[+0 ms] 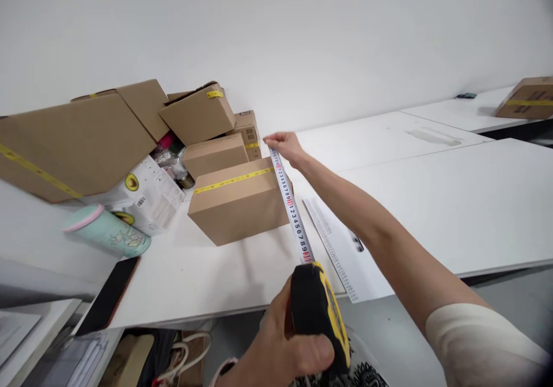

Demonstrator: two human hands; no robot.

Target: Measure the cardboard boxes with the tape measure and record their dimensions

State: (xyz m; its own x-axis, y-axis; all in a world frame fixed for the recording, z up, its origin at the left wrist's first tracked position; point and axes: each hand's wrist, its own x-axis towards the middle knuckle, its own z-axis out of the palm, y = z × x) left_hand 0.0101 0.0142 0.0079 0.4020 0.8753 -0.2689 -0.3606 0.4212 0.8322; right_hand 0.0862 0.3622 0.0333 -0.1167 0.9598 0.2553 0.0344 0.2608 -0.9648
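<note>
My left hand (285,341) is closed around the black-and-yellow case of a tape measure (317,312) at the front of the view. Its white blade runs out away from me, with the numbers up to about 30 showing. At the far end, my right hand (283,145) pinches the blade's tip between the fingers. The blade passes over the right end of a cardboard box (242,208) sealed with yellow tape; whether it touches the box I cannot tell.
More cardboard boxes (199,113) are stacked at the back left. A mint tumbler (106,228) and a dark phone-like slab (108,295) lie near the left edge of the white table (194,295). A printed calendar sheet (345,249) lies under my right forearm.
</note>
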